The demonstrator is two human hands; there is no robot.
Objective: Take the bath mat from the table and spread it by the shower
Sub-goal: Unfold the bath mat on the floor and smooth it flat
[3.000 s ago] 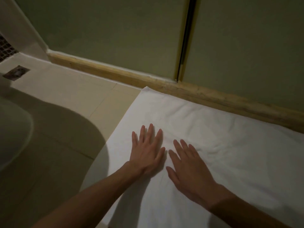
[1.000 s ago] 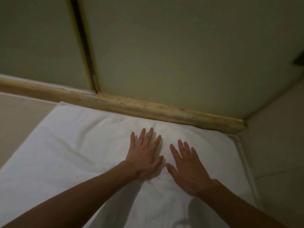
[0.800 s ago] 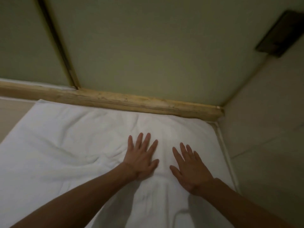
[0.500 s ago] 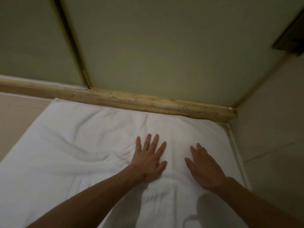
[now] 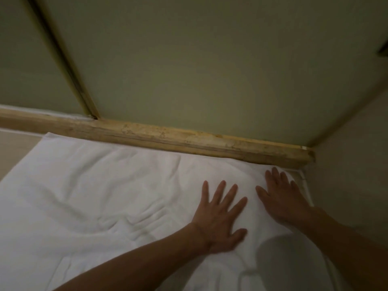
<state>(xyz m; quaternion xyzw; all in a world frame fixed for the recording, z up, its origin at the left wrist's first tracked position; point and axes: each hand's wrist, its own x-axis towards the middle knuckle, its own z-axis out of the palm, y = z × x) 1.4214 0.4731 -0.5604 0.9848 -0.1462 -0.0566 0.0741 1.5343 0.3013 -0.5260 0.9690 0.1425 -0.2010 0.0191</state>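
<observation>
Two hands press flat, fingers straight, on the white bath mat (image 5: 105, 196): left hand (image 5: 220, 219) at five o'clock, right hand (image 5: 283, 200) toward four o'clock, near the wooden sill (image 5: 168, 139).

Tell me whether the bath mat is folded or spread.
Spread: the bath mat lies flat on the floor along the wooden sill, with a few wrinkles.

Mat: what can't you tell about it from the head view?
Head view only:
- Mat near edge: cut off by the frame's bottom.
- Its near left corner: beyond the frame's left edge.
- Its far right corner: covered by the right hand.
- Any wrinkles under the left hand: hidden by it.
</observation>
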